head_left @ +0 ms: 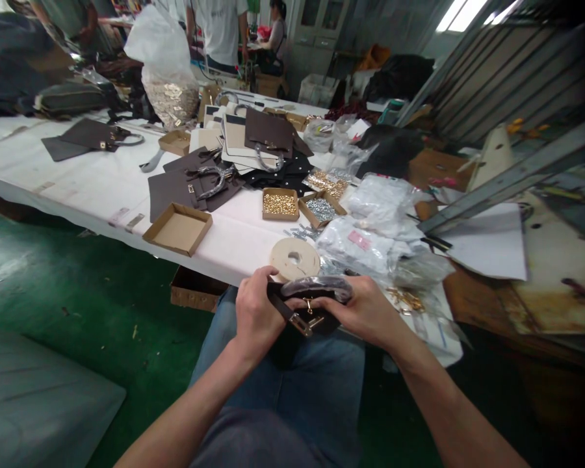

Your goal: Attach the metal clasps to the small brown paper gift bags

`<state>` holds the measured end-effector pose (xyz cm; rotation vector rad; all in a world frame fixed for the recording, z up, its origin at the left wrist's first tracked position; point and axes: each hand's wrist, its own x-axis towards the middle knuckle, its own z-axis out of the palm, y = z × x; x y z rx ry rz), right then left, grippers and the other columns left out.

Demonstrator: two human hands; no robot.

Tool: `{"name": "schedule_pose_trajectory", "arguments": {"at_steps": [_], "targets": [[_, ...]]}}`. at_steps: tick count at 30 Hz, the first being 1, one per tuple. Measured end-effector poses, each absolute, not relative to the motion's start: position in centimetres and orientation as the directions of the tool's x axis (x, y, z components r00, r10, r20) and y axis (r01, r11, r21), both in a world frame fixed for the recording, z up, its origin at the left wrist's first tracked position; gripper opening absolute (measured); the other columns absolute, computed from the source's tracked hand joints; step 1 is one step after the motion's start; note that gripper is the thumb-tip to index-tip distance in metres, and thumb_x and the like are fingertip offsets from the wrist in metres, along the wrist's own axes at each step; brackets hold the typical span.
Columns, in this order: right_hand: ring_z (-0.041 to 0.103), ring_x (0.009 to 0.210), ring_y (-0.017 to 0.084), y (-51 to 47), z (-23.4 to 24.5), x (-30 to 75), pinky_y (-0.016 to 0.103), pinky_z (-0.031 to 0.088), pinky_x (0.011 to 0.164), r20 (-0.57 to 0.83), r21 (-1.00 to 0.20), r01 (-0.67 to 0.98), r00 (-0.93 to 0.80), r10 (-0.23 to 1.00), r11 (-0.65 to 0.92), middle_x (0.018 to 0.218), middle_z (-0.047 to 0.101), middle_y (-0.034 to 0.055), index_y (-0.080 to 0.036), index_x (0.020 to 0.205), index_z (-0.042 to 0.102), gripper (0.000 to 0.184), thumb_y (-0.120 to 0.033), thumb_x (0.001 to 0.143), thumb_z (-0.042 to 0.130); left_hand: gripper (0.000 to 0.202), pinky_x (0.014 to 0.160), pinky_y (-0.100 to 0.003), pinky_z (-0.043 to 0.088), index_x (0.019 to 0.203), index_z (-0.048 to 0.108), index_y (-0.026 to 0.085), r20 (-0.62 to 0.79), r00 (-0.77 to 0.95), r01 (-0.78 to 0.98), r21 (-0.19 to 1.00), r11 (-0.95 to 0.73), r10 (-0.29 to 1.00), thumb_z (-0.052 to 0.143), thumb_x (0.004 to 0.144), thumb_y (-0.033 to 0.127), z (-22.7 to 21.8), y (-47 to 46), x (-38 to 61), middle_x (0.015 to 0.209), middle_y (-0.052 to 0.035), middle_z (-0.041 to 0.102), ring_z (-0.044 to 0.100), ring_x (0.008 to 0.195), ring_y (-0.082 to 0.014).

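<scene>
Over my lap I hold a dark leather bag piece (306, 311) with a plastic-wrapped handle and a gold clasp. My left hand (256, 313) is closed around its left end and strap. My right hand (365, 312) grips its right side, fingers curled at the clasp. Just beyond my hands a round cream tape roll (295, 259) lies on the white table (78, 182) near its front edge.
An empty cardboard tray (178, 227), a box of gold studs (279, 204), a box of silver parts (322, 209), brown leather panels (195, 185) and plastic bags (385, 221) cover the table. A metal frame (511, 175) stands at right. People work at the back. Green floor (78, 292) lies to the left.
</scene>
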<state>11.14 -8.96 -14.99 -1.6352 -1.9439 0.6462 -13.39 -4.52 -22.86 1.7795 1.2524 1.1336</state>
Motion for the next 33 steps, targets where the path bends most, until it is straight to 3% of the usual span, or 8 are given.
{"name": "schedule_pose_trajectory", "arguments": {"at_steps": [4,9,13,16,24,33], "targets": [[0.083,0.085,0.027,-9.8,-14.1,10.5,0.039,0.066,0.077,0.153,-0.606,0.758,-0.183,0.971,0.239,0.104,0.088,0.0031,-0.032,0.113,0.087,0.018,-0.022,0.103,0.076,0.047,0.088,-0.040,0.051,0.116,0.065,0.028,0.292,0.164,0.321,0.887,-0.331,0.942,0.098,0.082,0.026,-22.2,-5.2,-13.8,0.107,-0.0061,0.074,0.067,0.098,-0.0290],[0.084,0.094,0.023,-10.5,-13.1,9.3,0.033,0.065,0.084,0.248,-0.566,0.739,-0.269,0.931,0.365,0.110,0.087,0.0045,-0.026,0.116,0.083,0.025,-0.012,0.103,0.067,0.026,0.075,-0.031,0.045,0.099,0.059,0.025,0.466,0.079,0.240,0.849,-0.470,0.881,0.080,0.089,0.012,-21.1,-6.2,-14.2,0.092,0.0002,0.064,0.061,0.083,-0.0193],[0.084,0.097,0.024,-11.3,-12.2,8.5,0.034,0.065,0.086,0.390,-0.433,0.754,-0.338,0.857,0.494,0.112,0.087,0.0087,-0.022,0.121,0.079,0.018,-0.014,0.107,0.070,0.030,0.071,-0.029,0.042,0.097,0.057,0.024,0.599,0.018,0.232,0.776,-0.586,0.800,0.077,0.087,0.004,-20.3,-6.9,-14.8,0.087,0.0024,0.058,0.056,0.077,-0.0163],[0.084,0.101,0.025,-12.4,-11.7,8.2,0.037,0.065,0.090,0.447,-0.338,0.774,-0.369,0.815,0.536,0.116,0.086,0.0096,-0.022,0.129,0.077,0.026,-0.010,0.107,0.068,0.031,0.069,-0.028,0.043,0.099,0.059,0.024,0.672,-0.010,0.230,0.722,-0.652,0.741,0.077,0.088,0.001,-20.0,-7.4,-15.3,0.084,0.0030,0.057,0.056,0.074,-0.0160],[0.081,0.124,0.029,-15.7,-11.1,7.5,0.045,0.062,0.110,0.499,-0.216,0.780,-0.430,0.753,0.588,0.131,0.084,0.0137,-0.015,0.143,0.075,0.038,-0.005,0.109,0.061,0.030,0.071,-0.031,0.051,0.101,0.062,0.022,0.743,-0.042,0.193,0.662,-0.725,0.668,0.072,0.093,-0.004,-18.9,-9.0,-16.4,0.086,-0.0003,0.066,0.065,0.078,-0.0175],[0.081,0.129,0.027,-17.9,-9.8,7.5,0.039,0.062,0.115,0.446,-0.070,0.805,-0.503,0.740,0.589,0.140,0.083,0.0120,-0.012,0.141,0.079,0.035,-0.007,0.112,0.060,0.017,0.076,-0.038,0.054,0.100,0.061,0.019,0.823,0.002,0.200,0.556,-0.807,0.567,0.066,0.101,0.003,-17.8,-9.8,-17.9,0.091,-0.0029,0.074,0.073,0.080,-0.0182]]}}
